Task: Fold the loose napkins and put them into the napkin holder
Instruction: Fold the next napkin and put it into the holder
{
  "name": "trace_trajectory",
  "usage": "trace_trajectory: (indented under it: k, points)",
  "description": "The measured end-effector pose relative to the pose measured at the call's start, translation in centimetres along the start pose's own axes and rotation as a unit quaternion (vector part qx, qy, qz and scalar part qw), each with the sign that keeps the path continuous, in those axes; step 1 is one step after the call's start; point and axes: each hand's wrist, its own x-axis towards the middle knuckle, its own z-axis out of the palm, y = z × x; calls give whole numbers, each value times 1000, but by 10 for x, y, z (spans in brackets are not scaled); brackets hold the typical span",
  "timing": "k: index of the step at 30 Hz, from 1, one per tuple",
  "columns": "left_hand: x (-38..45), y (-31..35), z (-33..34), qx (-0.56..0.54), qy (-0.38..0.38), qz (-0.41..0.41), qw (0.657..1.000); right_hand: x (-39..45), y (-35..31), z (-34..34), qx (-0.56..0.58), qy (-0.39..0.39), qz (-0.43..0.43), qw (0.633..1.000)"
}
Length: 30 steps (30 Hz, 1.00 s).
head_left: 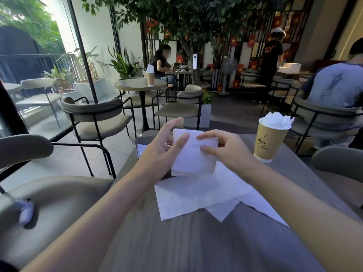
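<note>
- We hold the folded napkin [193,152] between both hands above the table [196,242]: our right hand [227,152] pinches its right edge, our left hand [163,150] rests spread and loose on its left.
- The napkin holder [272,138], a paper cup already stuffed with napkins, stands upright to the right, nearer our right hand.
- Loose napkins [198,195] lie flat beneath our hands.
- A dark tray [141,141] sits behind our left hand; contents unclear.
</note>
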Motion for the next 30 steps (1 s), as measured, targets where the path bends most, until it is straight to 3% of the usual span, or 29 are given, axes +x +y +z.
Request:
trace_trajectory:
  k: [2,5,13,22,26,30]
  points:
    - [4,-7,-3,48,4,3,999,5,-3,4,-5,-7,2,1000]
    - [10,-16,-9,108,69,12,992,13,-5,9,8,-14,-1,1000]
    - [22,-28,-32,144,141,-20,979,41,-4,35,-45,-11,-11,999]
    - [41,-59,-53,371,93,-10,924,72,-4,76,-179,3,-16,984]
    - [39,-59,-54,446,61,-14,893,73,-7,84,-201,-35,-31,978]
    - [36,-59,-52,520,39,-23,853,73,-5,99,-347,-97,-69,930]
